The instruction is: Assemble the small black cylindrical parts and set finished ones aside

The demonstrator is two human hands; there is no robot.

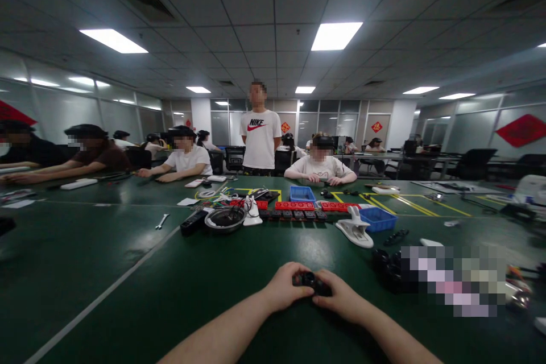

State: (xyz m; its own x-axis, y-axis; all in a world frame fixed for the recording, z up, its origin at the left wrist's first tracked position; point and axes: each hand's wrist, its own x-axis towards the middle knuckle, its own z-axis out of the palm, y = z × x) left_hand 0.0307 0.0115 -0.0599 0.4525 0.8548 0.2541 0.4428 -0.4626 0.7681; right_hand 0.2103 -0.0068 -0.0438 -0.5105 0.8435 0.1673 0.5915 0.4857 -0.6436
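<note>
A small black part (310, 280) with a round ring-like top is between my two hands, low over the green table near its front edge. My left hand (286, 289) is closed round its left side, thumb at the front. On the opposite side my right hand (340, 298) grips the same part, thumb and fingers wrapped about it. The fingers cover much of the part, so its exact kind does not show. To the right of my hands lie dark black items (386, 266), partly beside a pixelated area.
Beyond my hands stand a white clamp-like base (355, 230), a blue bin (377, 219), red and black socket blocks (294, 206) and a metal bowl (225, 220). A wrench (162, 221) lies left on the green table (128, 239). Several people sit around; one person (261, 139) stands opposite.
</note>
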